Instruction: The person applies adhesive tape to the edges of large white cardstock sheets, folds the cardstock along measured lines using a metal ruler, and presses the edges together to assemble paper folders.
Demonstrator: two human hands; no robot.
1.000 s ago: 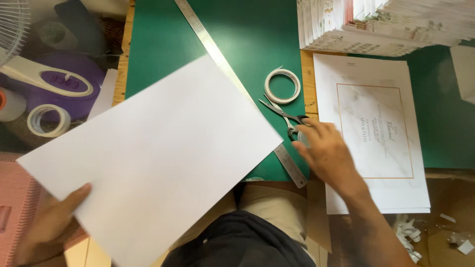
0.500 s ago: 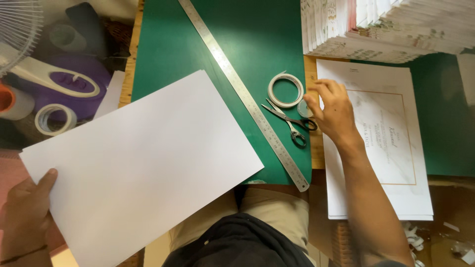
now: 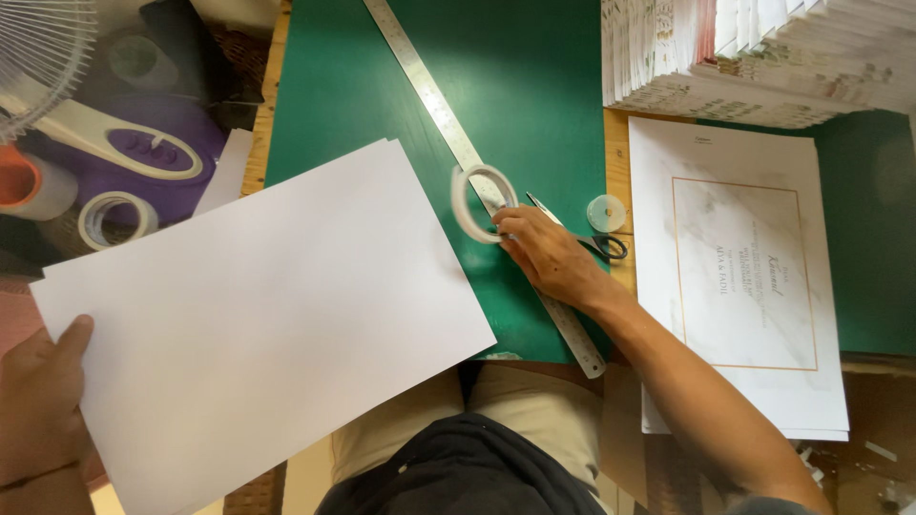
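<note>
Green mat (image 3: 382,86) covers my bench. Lower left, my left hand (image 3: 43,391) pinches the paper (image 3: 258,315) by its edge, keeping it flat. Mid-frame, my right fingers (image 3: 515,229) grip the tape roll (image 3: 482,202) upright over the ruler (image 3: 439,105); scissors (image 3: 596,243) lie beside.

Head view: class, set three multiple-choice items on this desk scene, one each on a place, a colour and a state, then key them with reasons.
1. Where does the steel ruler lie?
A on the green cutting mat
B on the fan
C on the printed card

2. What colour is the big sheet?
A green
B white
C purple

3. What is the right hand doing?
A resting flat
B cutting paper
C gripping the tape roll

A: the ruler crosses the mat.
B: the sheet is plain white.
C: fingers pinch the roll's rim.
</note>
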